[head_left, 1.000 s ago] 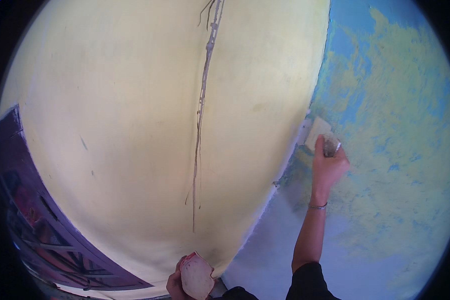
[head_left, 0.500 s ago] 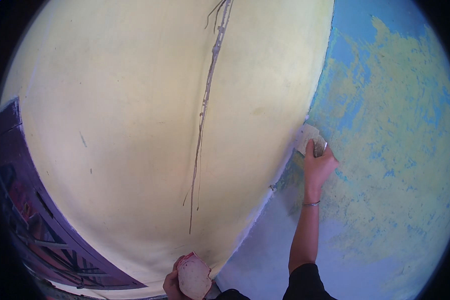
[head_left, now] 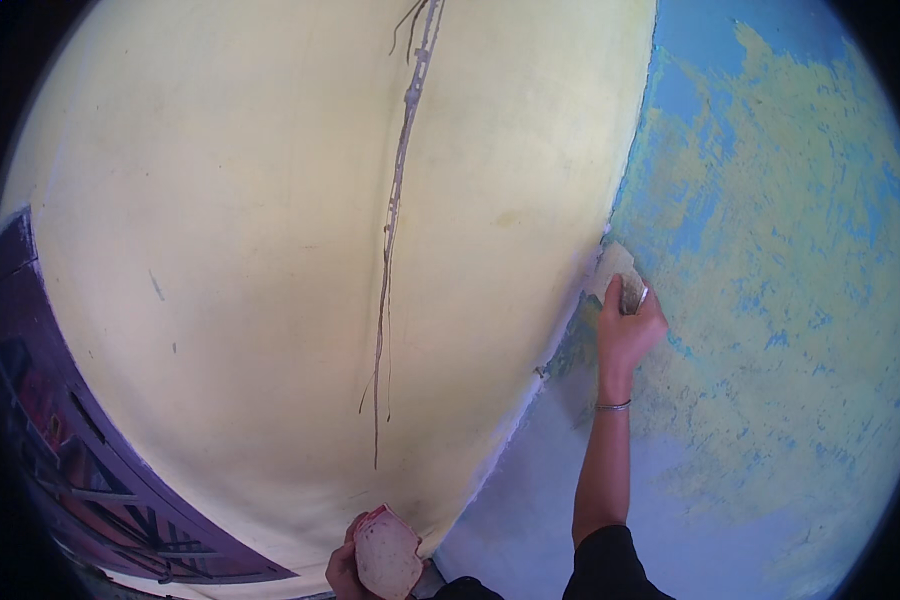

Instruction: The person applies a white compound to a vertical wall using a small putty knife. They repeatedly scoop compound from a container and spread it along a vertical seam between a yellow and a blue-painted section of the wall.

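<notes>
My right hand (head_left: 632,325) is closed round a flat putty scraper (head_left: 615,262). The scraper's pale, putty-smeared blade lies at the corner where the cream wall (head_left: 240,260) meets the blue-green wall (head_left: 770,260). Its far edge is against the blue-green side, and my fingers partly hide the rest. Low in the view, my left hand (head_left: 342,570) grips the left side of a red-rimmed piece (head_left: 388,552) coated with whitish-pink putty. Whether that piece is a shallow bowl or a flat board, I cannot tell.
A purple-framed window (head_left: 160,490) with dark bars curves along the lower left. A long, thin brown strand with pale patches (head_left: 398,185) runs down the cream wall. Pale putty (head_left: 505,440) lines the corner below the scraper. The lower blue-green wall has a smooth bluish-white area (head_left: 530,530).
The whole view has shifted slightly, so the wall strand appears farther left. My right hand stays by the corner, with the scraper tilted a little differently. My left hand keeps its place.
</notes>
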A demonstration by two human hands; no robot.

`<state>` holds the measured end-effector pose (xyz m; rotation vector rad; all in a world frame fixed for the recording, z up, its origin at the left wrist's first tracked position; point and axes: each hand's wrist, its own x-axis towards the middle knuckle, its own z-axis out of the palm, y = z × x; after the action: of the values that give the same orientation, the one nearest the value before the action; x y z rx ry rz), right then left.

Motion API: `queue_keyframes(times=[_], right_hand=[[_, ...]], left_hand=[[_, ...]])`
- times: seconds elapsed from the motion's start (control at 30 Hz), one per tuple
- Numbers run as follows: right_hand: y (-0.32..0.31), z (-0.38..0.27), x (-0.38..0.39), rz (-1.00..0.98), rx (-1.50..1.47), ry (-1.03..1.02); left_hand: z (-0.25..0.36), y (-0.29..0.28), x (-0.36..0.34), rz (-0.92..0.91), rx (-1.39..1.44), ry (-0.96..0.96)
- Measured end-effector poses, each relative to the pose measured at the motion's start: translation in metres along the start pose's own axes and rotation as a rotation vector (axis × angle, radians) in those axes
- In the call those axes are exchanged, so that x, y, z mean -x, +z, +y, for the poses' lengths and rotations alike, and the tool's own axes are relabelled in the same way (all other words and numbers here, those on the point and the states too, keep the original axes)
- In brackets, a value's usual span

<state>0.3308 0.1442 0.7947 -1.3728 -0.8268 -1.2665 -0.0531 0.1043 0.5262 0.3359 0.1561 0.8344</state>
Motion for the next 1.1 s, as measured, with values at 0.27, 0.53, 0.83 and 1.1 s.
queue_keyframes(times=[0.27,0.53,0.83,1.1], right_hand=[[0.007,-0.022,0.008,-0.082,0.199,-0.016],[0.035,-0.047,0.028,-0.219,0.299,-0.034],[0.031,-0.066,0.037,-0.138,0.101,0.059],[0.043,-0.059,0.031,-0.122,0.298,0.101]], left_hand=[[-0.006,-0.006,-0.003,0.026,0.038,0.017],[-0.008,-0.003,-0.008,0.117,0.022,0.046],[-0.004,-0.007,-0.002,0.127,-0.057,0.038],[-0.002,-0.008,-0.002,0.124,-0.094,0.041]])
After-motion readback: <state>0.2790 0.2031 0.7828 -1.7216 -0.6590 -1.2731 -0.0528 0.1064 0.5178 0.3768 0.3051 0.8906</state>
